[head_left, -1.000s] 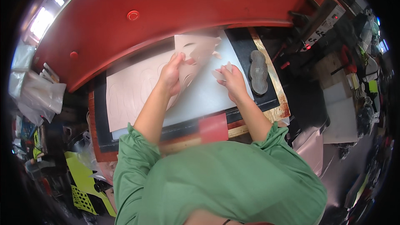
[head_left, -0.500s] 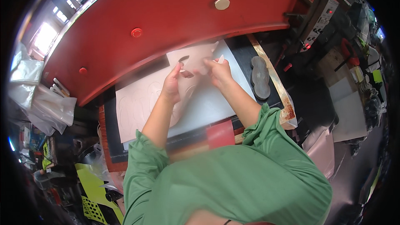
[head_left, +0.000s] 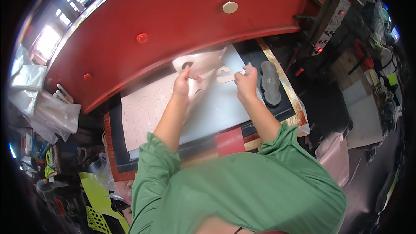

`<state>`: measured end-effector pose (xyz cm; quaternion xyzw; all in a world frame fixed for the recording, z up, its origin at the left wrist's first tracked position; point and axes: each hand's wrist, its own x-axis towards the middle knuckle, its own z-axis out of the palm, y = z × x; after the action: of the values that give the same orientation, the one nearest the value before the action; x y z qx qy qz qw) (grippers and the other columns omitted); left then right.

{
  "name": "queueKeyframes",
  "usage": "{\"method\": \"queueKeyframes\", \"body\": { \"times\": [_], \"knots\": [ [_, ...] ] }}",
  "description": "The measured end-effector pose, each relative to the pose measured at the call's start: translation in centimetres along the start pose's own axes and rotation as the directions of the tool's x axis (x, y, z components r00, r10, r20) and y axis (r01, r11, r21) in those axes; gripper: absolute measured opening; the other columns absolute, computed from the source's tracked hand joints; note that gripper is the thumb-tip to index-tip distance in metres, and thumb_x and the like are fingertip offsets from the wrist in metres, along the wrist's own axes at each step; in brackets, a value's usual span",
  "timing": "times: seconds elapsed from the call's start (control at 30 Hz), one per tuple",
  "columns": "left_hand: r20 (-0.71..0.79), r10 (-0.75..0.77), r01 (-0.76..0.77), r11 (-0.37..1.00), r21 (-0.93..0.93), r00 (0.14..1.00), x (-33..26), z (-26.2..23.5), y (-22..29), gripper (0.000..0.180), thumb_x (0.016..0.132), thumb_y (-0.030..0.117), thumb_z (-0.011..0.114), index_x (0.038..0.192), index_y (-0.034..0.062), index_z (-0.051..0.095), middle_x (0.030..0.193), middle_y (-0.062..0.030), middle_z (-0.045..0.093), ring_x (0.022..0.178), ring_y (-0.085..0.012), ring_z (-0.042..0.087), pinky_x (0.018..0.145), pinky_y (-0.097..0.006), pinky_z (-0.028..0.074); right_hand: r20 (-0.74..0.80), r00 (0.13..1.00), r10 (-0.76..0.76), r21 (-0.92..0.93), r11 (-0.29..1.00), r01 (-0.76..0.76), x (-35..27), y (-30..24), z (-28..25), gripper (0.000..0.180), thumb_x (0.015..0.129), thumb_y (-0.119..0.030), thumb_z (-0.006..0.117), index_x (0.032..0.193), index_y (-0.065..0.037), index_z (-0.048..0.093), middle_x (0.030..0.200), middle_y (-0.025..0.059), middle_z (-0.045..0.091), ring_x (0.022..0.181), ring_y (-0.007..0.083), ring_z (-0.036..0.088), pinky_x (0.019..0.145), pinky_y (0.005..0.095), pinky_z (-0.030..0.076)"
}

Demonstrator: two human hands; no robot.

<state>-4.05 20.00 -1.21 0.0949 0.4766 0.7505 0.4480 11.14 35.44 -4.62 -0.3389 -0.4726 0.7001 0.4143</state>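
Fingers of the left hand [head_left: 181, 87] pinch the raised edge of a pale pink sheet [head_left: 151, 110] marked with cut outlines, which lies on a grey cutting board [head_left: 221, 112] under the red machine head [head_left: 173, 21]. Right hand [head_left: 246, 86] closes narrowly on a small pale cut-out piece [head_left: 225, 78], held just above the board, near the sheet's lifted corner. Just right of that hand, a dark sole-shaped die [head_left: 270, 82] rests on the board's black edge. Green sleeves [head_left: 156, 164] fill the lower field
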Motion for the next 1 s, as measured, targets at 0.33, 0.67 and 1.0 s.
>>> {"method": "queueKeyframes", "body": {
  "times": [0.33, 0.67, 1.0],
  "knots": [
    [0.089, 0.020, -0.029, 0.995, 0.100, 0.996, 0.0, 0.5, -1.2, 0.043, 0.104, 0.042, 0.043, 0.124, 0.0051, 0.053, 0.081, -0.0069, 0.060, 0.079, -0.0210, 0.061, 0.072, -0.036, 0.055, 0.479, 0.724, -0.497, -0.596, 0.421, 0.683, -0.4, -1.0, 1.4, 0.070, 0.075, -0.020, 0.079, 0.137, -0.006, 0.049, 0.139, 0.0201, 0.049, 0.125, 0.0374, 0.050, 0.103, 0.0440, 0.042],
    [0.119, -0.017, 0.017, 1.000, -0.001, 0.993, -0.8, 1.0, -0.6, 0.042, 0.105, 0.038, 0.037, 0.116, 0.0047, 0.060, 0.086, -0.0062, 0.064, 0.080, -0.0186, 0.060, 0.079, -0.034, 0.050, 0.629, 0.277, -0.727, -0.399, 0.004, 0.917, 1.0, -0.5, 1.8, 0.052, 0.069, -0.016, 0.079, 0.118, -0.008, 0.063, 0.121, 0.0120, 0.064, 0.112, 0.0312, 0.060, 0.092, 0.0439, 0.048],
    [0.032, -0.081, 0.084, 0.992, -0.092, 0.996, -0.1, 2.0, -1.6, 0.048, 0.105, 0.042, 0.037, 0.115, 0.0016, 0.060, 0.074, -0.0041, 0.056, 0.073, -0.0204, 0.057, 0.072, -0.034, 0.052, 0.818, 0.244, -0.521, -0.263, 0.039, 0.964, 1.9, -1.6, 1.0, 0.019, 0.074, -0.018, 0.076, 0.082, -0.009, 0.062, 0.085, 0.0112, 0.065, 0.082, 0.0337, 0.061, 0.070, 0.0414, 0.048]
  ]
}}
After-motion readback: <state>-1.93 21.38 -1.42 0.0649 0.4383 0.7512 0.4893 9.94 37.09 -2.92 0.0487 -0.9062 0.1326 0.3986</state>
